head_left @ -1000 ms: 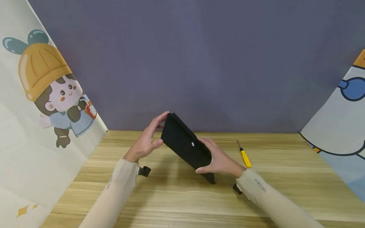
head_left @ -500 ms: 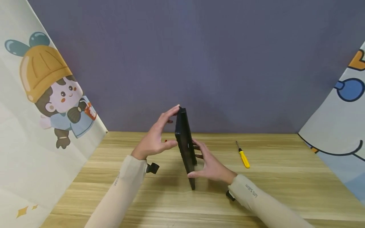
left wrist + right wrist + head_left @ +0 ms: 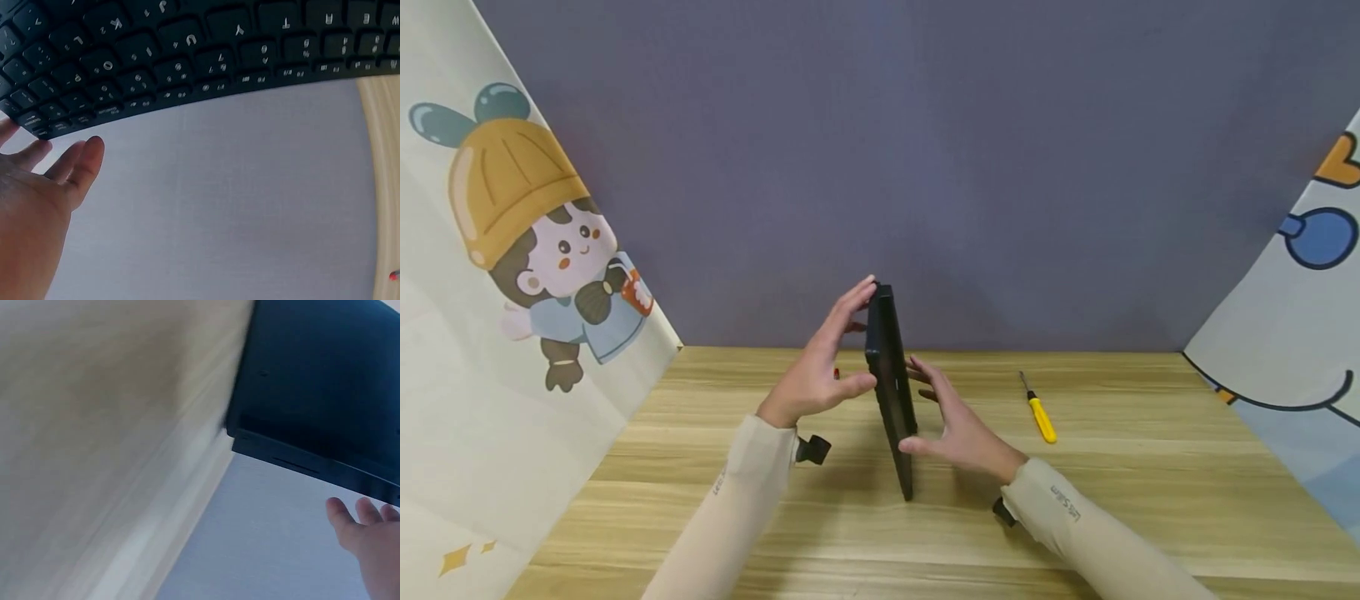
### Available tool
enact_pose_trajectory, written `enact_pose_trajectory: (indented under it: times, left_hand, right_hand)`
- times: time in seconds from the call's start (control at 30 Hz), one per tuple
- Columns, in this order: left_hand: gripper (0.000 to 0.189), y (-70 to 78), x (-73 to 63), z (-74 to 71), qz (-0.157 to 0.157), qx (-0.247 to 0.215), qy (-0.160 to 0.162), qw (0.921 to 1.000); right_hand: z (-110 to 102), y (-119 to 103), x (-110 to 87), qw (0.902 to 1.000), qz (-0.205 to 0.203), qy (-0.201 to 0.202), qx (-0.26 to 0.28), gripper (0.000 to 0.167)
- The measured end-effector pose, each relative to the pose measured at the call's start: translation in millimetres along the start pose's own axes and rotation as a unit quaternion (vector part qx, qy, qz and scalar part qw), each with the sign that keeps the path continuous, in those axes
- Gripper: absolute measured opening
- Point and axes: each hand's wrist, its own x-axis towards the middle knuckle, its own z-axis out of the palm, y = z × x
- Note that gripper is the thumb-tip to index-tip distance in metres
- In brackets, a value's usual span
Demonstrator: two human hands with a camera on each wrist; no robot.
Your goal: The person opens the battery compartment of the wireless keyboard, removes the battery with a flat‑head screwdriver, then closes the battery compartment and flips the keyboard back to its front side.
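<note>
A black keyboard (image 3: 891, 392) is tilted up on its end over the wooden table in the head view, seen almost edge-on. My left hand (image 3: 820, 367) holds its upper end, fingertips at the top corner and thumb lower on the near side. The left wrist view shows the keys of the keyboard (image 3: 187, 50) and my left hand (image 3: 37, 200) at its corner. On the other side, my right hand (image 3: 962, 425) is spread beside the lower half. In the right wrist view, its fingers (image 3: 369, 515) are extended just off the raised edge of the keyboard's plain back (image 3: 325, 381).
A screwdriver with a yellow handle (image 3: 1042, 419) lies on the wooden table (image 3: 1150, 483) to the right. Behind my left hand shows a small red-tipped thing (image 3: 837, 374). A grey backdrop (image 3: 1037, 208) rises at the table's far edge, with printed cloth at both sides.
The keyboard has turned from showing its broad back to nearly edge-on and more upright. Both hands turned with it; the right hand's fingers have since loosened away from it.
</note>
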Motion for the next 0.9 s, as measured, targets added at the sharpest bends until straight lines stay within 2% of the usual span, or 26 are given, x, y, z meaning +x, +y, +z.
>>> enact_pose_trajectory:
  times: [0.13, 0.3, 0.53, 0.9]
  left_hand:
    - [0.102, 14.3, 3.6, 4.1, 0.01, -0.017, 0.007, 0.9998]
    - [0.103, 33.0, 7.6, 4.4, 0.003, -0.027, 0.006, 0.9996]
    - [0.107, 34.4, 8.8, 8.4, -0.013, -0.03, -0.008, 0.9994]
    - [0.112, 33.1, 6.1, 16.0, -0.06, -0.036, -0.018, 0.9974]
  right_hand:
    - [-2.5, -6.3, 4.6, 0.9997, -0.018, 0.014, -0.003, 0.1]
    - [-6.1, -14.3, 10.2, 0.9991, -0.031, 0.027, -0.004, 0.1]
    - [-12.9, -22.7, 17.4, 0.9979, -0.053, 0.036, -0.001, 0.093]
    - [-23.5, -37.9, 31.6, 0.9922, -0.106, 0.066, 0.003, 0.1]
